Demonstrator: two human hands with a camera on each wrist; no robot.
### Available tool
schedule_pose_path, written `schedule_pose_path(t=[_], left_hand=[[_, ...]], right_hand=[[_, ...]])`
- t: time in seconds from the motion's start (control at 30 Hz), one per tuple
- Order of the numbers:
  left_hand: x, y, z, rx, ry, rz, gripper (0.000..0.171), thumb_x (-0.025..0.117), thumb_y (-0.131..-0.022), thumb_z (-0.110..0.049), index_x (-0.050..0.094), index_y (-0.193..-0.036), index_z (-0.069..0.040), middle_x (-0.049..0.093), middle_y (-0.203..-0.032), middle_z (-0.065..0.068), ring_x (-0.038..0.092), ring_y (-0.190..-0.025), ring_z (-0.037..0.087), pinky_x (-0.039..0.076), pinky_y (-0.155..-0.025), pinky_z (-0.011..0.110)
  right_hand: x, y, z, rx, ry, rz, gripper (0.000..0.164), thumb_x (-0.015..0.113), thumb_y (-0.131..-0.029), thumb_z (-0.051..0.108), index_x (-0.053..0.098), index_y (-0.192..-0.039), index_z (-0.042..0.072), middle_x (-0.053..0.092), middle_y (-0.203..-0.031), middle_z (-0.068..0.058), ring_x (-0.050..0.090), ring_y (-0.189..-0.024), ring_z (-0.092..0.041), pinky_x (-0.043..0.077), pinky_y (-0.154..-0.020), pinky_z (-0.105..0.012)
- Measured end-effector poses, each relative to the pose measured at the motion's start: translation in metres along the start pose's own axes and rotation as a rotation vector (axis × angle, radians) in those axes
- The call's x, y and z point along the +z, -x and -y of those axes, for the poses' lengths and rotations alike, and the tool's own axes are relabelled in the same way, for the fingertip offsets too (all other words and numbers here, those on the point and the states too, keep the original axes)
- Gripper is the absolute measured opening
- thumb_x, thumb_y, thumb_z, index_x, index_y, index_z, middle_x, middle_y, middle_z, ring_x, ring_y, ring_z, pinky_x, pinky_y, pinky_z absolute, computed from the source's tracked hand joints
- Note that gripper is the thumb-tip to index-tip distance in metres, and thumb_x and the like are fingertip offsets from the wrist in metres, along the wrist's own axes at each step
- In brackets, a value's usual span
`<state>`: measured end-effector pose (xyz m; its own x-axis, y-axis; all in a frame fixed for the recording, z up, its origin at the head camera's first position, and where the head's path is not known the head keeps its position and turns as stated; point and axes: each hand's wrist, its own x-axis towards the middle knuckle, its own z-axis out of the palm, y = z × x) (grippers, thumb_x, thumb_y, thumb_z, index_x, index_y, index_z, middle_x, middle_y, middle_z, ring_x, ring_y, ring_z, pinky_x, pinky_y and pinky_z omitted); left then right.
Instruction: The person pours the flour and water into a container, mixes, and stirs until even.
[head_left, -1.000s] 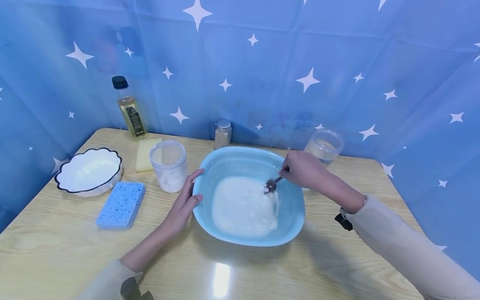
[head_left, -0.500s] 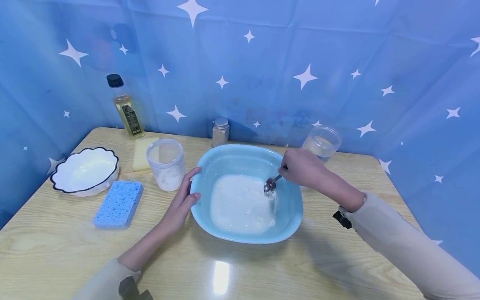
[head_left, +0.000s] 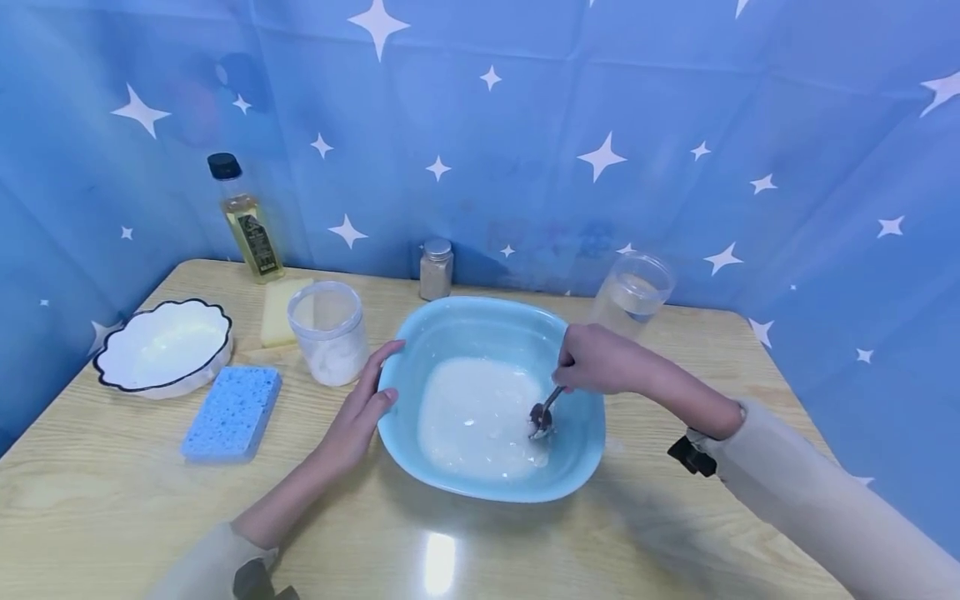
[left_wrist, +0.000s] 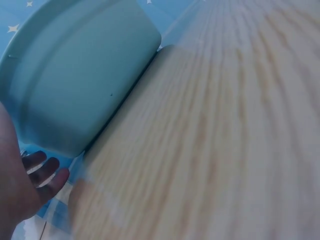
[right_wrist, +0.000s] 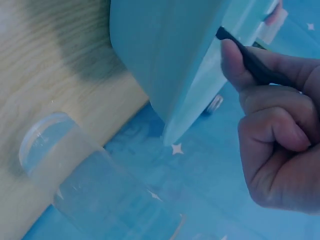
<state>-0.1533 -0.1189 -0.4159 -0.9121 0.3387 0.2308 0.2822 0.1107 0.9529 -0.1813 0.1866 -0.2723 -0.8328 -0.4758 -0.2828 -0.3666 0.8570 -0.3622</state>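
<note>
Between right-hand fingers (right_wrist: 233,64), a spoon (head_left: 542,413) (tilted).

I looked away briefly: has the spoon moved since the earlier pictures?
Yes: in the head view, judged against the blue basin, the spoon has moved toward the basin's near side.

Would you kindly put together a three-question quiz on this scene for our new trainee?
1. Fill in: the person's ____ hand holds the spoon.
2. True or false: the left hand touches the basin.
3. Which stands closest to the back edge of the table?
A. white bowl
B. small lidded jar
C. blue sponge

Key:
1. Right; the right hand has it by the handle.
2. True.
3. B.
</note>
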Motion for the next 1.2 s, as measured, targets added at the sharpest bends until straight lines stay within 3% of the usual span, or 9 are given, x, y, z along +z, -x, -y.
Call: schedule_pose_path(t=[0.1,0.23,0.3,0.47,0.57,0.7,0.83,1.03,1.2], left_hand=[[0.000,0.000,-0.002,0.003,-0.013,-0.005,0.052,0.034,-0.096,-0.015,0.025,-0.144,-0.034,0.025,-0.148,0.003,0.042,-0.121,0.031,0.047,-0.085,0.040],[0.002,0.001,-0.002,0.009,-0.030,-0.016,0.052,0.034,-0.096,-0.014,0.025,-0.144,-0.030,0.026,-0.148,0.007,0.044,-0.120,0.032,0.049,-0.083,0.037],[0.004,0.002,-0.002,0.010,-0.046,-0.022,0.052,0.034,-0.095,-0.014,0.025,-0.144,-0.030,0.028,-0.147,0.008,0.048,-0.116,0.032,0.050,-0.080,0.035],[0.006,0.003,-0.005,0.023,-0.096,-0.043,0.051,0.034,-0.095,-0.016,0.025,-0.144,-0.029,0.039,-0.140,0.014,0.058,-0.101,0.029,0.052,-0.072,0.033],[0.006,0.003,-0.006,0.022,-0.107,-0.052,0.050,0.034,-0.096,-0.018,0.026,-0.144,-0.030,0.044,-0.134,0.016,0.061,-0.094,0.026,0.053,-0.070,0.033],[0.006,0.004,-0.005,0.010,-0.106,-0.051,0.050,0.034,-0.096,-0.019,0.026,-0.144,-0.031,0.046,-0.132,0.016,0.062,-0.091,0.025,0.053,-0.069,0.034],[0.006,0.004,-0.005,0.015,-0.102,-0.055,0.050,0.034,-0.096,-0.019,0.026,-0.144,-0.031,0.044,-0.134,0.016,0.062,-0.091,0.025,0.053,-0.068,0.034],[0.005,0.005,-0.003,0.014,-0.071,-0.052,0.050,0.035,-0.097,-0.019,0.026,-0.144,-0.031,0.041,-0.137,0.014,0.061,-0.095,0.028,0.053,-0.069,0.034],[0.006,0.004,-0.003,0.018,-0.076,-0.048,0.049,0.035,-0.097,-0.021,0.026,-0.144,-0.031,0.039,-0.140,0.013,0.058,-0.101,0.029,0.053,-0.072,0.034]], right_hand=[[0.000,0.000,0.000,-0.010,-0.003,-0.064,0.033,0.056,-0.087,0.009,0.062,-0.054,0.009,0.034,-0.041,0.008,0.022,-0.040,-0.007,0.027,-0.045,-0.023],[0.002,0.001,-0.001,-0.026,0.085,-0.187,0.045,0.055,-0.085,0.006,0.037,-0.044,0.016,0.023,-0.042,0.009,0.018,-0.040,-0.006,0.023,-0.043,-0.022],[0.003,0.003,-0.002,-0.015,0.115,-0.188,0.048,0.055,-0.085,0.006,0.031,-0.045,0.018,0.019,-0.043,0.009,0.018,-0.040,-0.006,0.023,-0.042,-0.021],[0.005,0.011,-0.002,0.004,0.045,-0.061,0.045,0.054,-0.085,0.006,0.037,-0.045,0.017,0.026,-0.041,0.009,0.022,-0.039,-0.006,0.026,-0.042,-0.021],[0.006,0.015,-0.002,-0.007,-0.018,0.007,0.040,0.053,-0.084,0.005,0.048,-0.046,0.014,0.031,-0.040,0.009,0.023,-0.039,-0.006,0.025,-0.042,-0.021],[0.007,0.020,0.000,-0.033,-0.082,0.096,0.032,0.054,-0.084,0.005,0.063,-0.054,0.009,0.033,-0.041,0.009,0.022,-0.040,-0.006,0.024,-0.043,-0.021],[0.012,0.024,0.003,-0.088,-0.132,0.156,0.031,0.056,-0.085,0.007,0.065,-0.055,0.009,0.033,-0.041,0.010,0.021,-0.041,-0.005,0.024,-0.043,-0.020],[0.030,0.014,0.008,-0.236,-0.209,0.135,0.031,0.055,-0.090,0.009,0.067,-0.062,0.010,0.031,-0.044,0.012,0.023,-0.041,-0.003,0.024,-0.043,-0.019],[0.046,0.002,0.011,-0.309,-0.209,0.023,0.027,0.054,-0.093,0.012,0.068,-0.071,0.010,0.032,-0.048,0.011,0.024,-0.041,-0.002,0.025,-0.044,-0.020]])
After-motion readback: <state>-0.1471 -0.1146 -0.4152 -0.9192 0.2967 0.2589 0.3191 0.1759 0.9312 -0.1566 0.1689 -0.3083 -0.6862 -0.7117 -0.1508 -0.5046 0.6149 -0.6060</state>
